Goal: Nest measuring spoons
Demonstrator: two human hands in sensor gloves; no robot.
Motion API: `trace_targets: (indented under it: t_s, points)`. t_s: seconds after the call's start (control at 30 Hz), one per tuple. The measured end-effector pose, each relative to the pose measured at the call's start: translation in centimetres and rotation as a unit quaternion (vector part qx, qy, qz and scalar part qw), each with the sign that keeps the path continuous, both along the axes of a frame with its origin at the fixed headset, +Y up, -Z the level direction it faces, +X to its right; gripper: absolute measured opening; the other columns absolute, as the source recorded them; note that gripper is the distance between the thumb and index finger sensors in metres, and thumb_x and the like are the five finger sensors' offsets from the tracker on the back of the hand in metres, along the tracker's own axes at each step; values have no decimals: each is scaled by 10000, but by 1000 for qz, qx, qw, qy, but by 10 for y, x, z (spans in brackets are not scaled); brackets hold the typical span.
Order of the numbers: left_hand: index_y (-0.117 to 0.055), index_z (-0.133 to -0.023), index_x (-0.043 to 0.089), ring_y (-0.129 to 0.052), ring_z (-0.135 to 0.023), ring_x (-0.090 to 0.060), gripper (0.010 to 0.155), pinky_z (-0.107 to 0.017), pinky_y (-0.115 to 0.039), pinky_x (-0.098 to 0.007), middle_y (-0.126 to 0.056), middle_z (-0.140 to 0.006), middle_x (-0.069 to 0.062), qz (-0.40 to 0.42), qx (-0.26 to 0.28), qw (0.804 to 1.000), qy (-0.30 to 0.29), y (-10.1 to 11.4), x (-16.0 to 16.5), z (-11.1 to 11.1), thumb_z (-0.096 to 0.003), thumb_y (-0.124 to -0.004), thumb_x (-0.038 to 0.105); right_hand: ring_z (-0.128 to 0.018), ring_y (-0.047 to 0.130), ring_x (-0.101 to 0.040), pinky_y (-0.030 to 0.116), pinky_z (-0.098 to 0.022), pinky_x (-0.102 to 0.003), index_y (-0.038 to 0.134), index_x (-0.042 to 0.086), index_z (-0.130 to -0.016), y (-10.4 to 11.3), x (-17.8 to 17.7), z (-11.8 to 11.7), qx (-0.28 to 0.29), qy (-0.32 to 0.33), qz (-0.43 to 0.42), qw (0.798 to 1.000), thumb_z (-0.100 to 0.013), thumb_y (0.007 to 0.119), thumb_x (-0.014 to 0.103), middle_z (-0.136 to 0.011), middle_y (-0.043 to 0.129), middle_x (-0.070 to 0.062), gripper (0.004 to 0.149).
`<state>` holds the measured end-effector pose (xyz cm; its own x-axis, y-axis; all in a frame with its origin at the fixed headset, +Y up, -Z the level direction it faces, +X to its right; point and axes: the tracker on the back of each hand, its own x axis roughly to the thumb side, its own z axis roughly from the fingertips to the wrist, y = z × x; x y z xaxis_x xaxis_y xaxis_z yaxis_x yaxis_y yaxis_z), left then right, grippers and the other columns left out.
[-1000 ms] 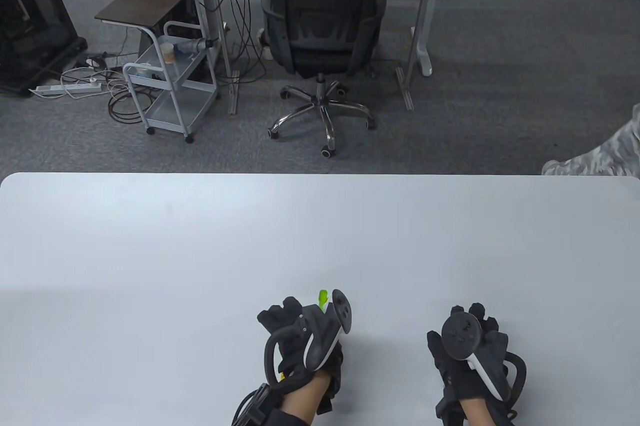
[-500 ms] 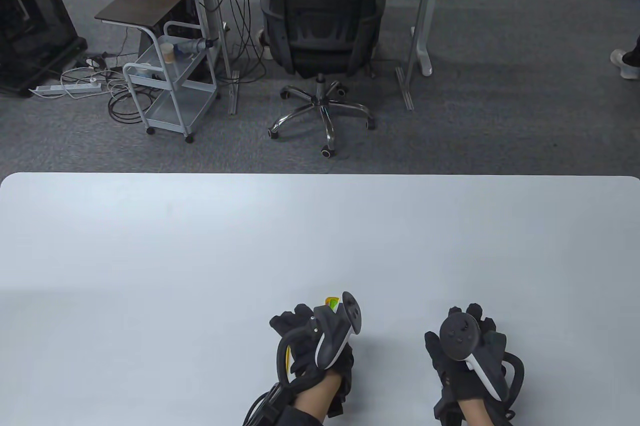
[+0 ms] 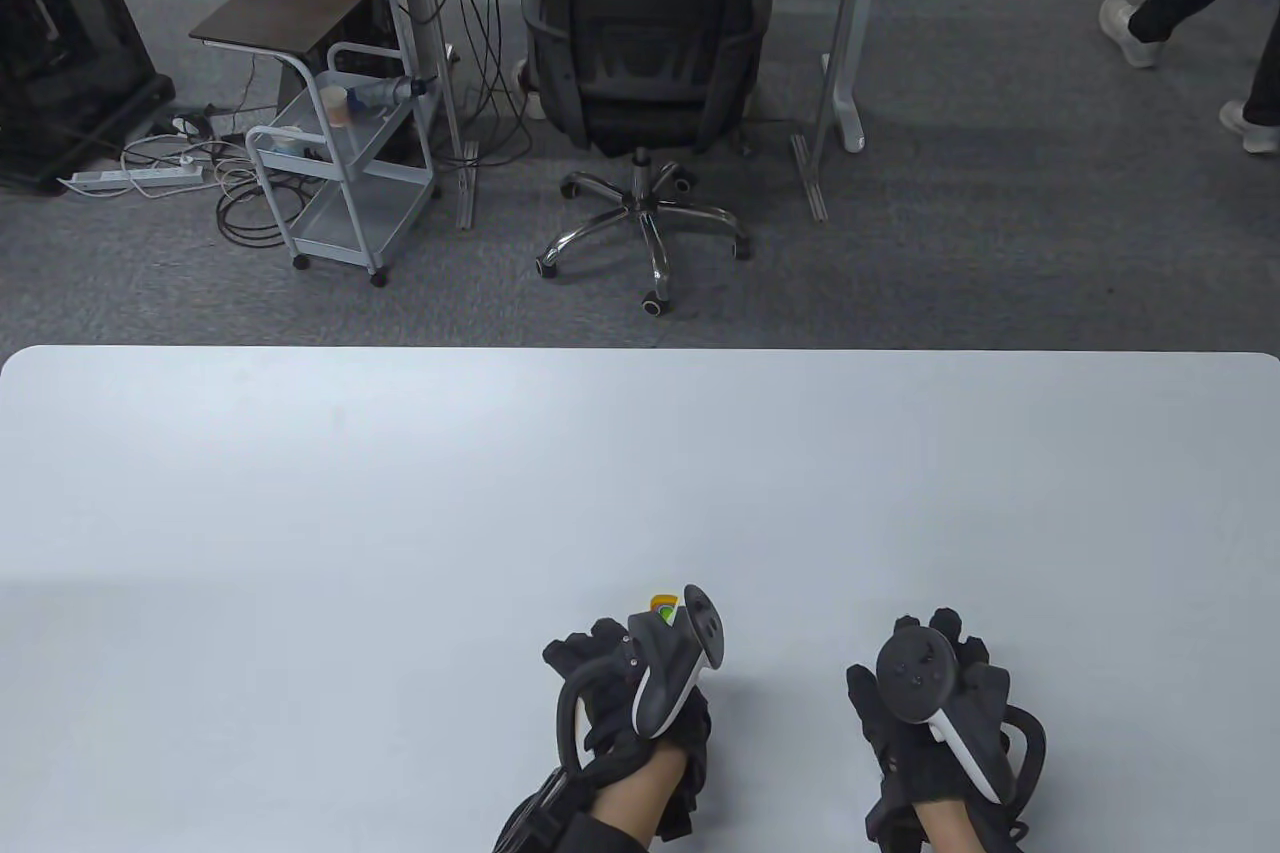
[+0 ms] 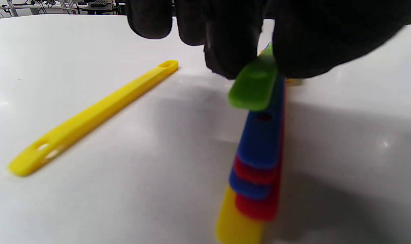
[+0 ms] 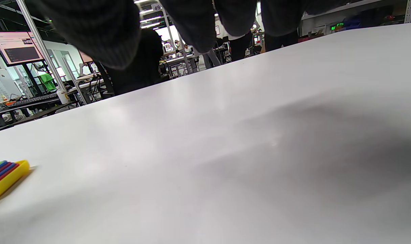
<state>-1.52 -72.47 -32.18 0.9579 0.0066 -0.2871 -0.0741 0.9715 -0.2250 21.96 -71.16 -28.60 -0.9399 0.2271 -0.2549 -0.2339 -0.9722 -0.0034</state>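
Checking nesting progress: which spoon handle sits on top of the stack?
The green one, pinched by the left hand; blue, red and yellow handles lie beneath.

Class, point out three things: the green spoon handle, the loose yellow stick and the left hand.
green spoon handle (image 4: 254, 86), left wrist view, its rounded end.
loose yellow stick (image 4: 93, 117), left wrist view, mid-length.
left hand (image 3: 625, 693), table view, its back.

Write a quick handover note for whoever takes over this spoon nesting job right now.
Left hand: fingers pinch the green spoon on top of the stack of blue, red and yellow handles lying on the table.
Right hand: holds nothing, low over the table.
Done: most handles already stacked.
Left: settle the green one, then deal with the separate yellow piece lying to the stack's left in the left wrist view.
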Motion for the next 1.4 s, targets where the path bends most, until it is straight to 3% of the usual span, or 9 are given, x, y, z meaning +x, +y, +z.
trace_targets:
  t_s: [0.8, 1.03, 1.4]
  points:
    - [-977, -699, 97, -705, -1070, -528, 540, -780, -430, -697, -694, -1143, -142, 3, -7, 1000, 4, 1, -1, 3, -389, -943, 538, -1018, 515, -647, 482, -686, -713, 600, 69, -1114, 0, -2, 1, -2, 2, 0, 1000, -524, 720, 502, -1225, 435, -317, 742]
    - [-885, -894, 137, -675, -1084, -537, 696, -781, -418, -701, -641, -1173, -145, -1, 1, 1000, -3, 7, -7, 5, -384, -906, 610, -1020, 515, -645, 481, -686, -713, 591, 76, -1118, 1, -3, 1, 0, 3, 2, 1000, -526, 719, 502, -1225, 434, -317, 741]
    - [-806, -988, 169, -651, -1093, -542, 785, -782, -405, -705, -602, -1192, -139, 7, 30, 999, -15, 25, -24, 11, -378, -871, 658, -1019, 514, -647, 481, -686, -713, 584, 79, -1123, 2, -4, 2, 1, 4, 2, 1000, -525, 719, 503, -1224, 433, -320, 744]
